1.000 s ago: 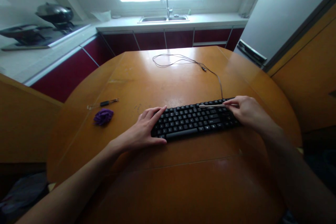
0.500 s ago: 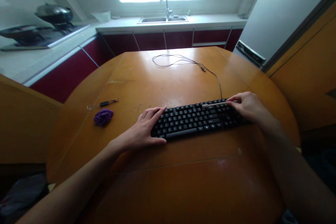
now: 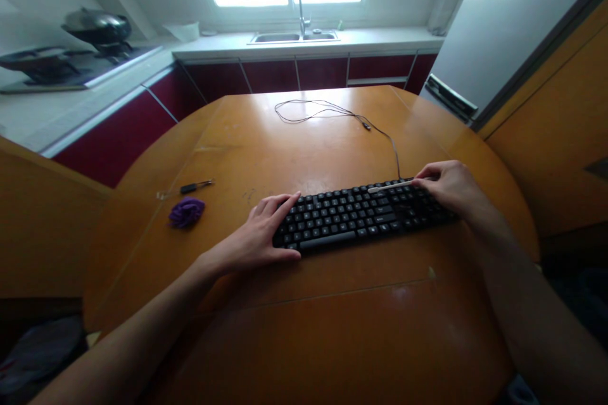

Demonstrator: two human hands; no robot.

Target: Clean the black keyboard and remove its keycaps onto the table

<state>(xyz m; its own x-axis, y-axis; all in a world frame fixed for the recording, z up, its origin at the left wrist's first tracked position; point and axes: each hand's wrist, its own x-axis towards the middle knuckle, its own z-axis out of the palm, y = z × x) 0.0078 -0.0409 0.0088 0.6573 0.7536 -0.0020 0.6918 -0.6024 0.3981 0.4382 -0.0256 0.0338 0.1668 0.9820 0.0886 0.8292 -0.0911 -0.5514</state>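
Observation:
A black keyboard lies across the middle of the round wooden table. My left hand rests flat against the keyboard's left end, fingers stretched out over the edge keys. My right hand is at the keyboard's far right, fingers pinched on a thin pale stick whose tip lies along the top key row. The keyboard's cable runs from its back edge in a loose loop toward the far side of the table.
A purple cloth ball and a small dark-handled tool lie at the table's left. Behind are red cabinets, a sink with tap, a stove with a wok at left and a grey fridge at right.
My right hand has slid the stick a little to the right and toward the keyboard's back edge. My left hand and the keyboard have stayed put.

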